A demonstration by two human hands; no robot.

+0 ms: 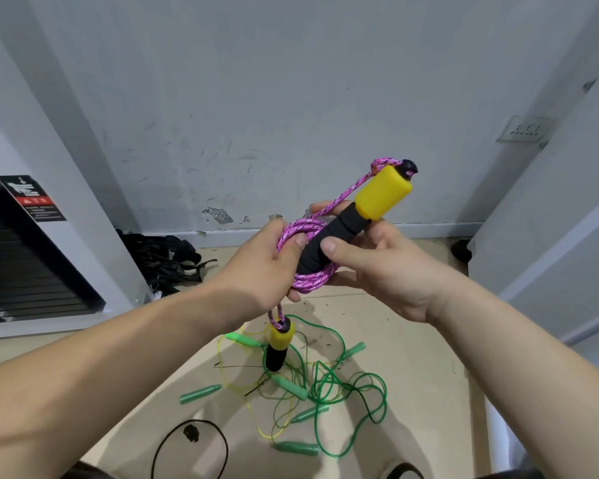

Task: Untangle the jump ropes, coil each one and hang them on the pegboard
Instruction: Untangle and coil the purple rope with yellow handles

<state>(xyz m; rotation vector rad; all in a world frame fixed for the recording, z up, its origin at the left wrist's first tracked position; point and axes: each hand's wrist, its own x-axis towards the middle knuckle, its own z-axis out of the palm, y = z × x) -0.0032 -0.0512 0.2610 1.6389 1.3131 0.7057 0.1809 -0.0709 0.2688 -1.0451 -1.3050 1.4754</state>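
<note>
The left hand (263,267) clasps the pink rope coil (300,225). The right hand (384,271) grips the handle (343,229). Its long axis slants up-right, yellow end uppermost.

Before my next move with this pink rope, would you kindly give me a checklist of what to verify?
1. Pink rope coil gathered in the left hand: ok.
2. Upper handle gripped by the right hand: ok.
3. Second handle secured: not ok, it dangles below the left hand.
4. Pink rope free of the green and yellow tangle on the floor: cannot tell, the dangling handle overlaps it in view.
5. Pegboard in sight: not ok, none in view.
</note>
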